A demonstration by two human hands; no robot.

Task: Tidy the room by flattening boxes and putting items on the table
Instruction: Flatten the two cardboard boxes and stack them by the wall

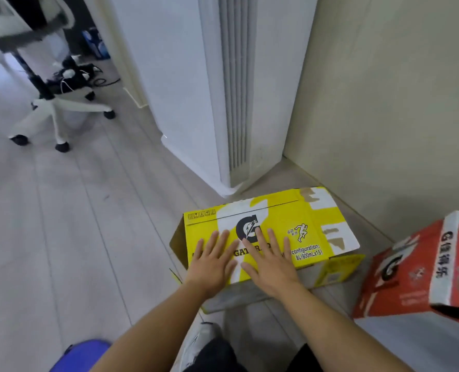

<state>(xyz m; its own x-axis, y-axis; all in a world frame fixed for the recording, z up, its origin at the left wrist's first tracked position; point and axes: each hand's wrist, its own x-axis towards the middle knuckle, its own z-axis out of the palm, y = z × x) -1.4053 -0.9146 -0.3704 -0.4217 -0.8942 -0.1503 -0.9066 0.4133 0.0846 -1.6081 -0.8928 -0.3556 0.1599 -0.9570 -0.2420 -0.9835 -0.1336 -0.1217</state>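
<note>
A yellow drinks carton (pixel 303 221) lies collapsed on the floor by the wall, its printed side up and an end flap open at the left. Both palms rest flat on its near half. My left hand (pixel 212 261) lies on the left side with fingers spread. Beside it, my right hand (pixel 271 261) covers the logo text, fingers spread too. A red carton (pixel 421 267) of the same brand stands to the right, still box-shaped, its top flaps loose.
A tall white floor air conditioner (pixel 217 89) stands in the corner just behind the yellow carton. A white wheeled office chair (pixel 59 108) and tangled cables (pixel 75 76) are at the far left. A blue object (pixel 83 355) sits at the bottom edge. My shoe (pixel 199 342) is below the carton.
</note>
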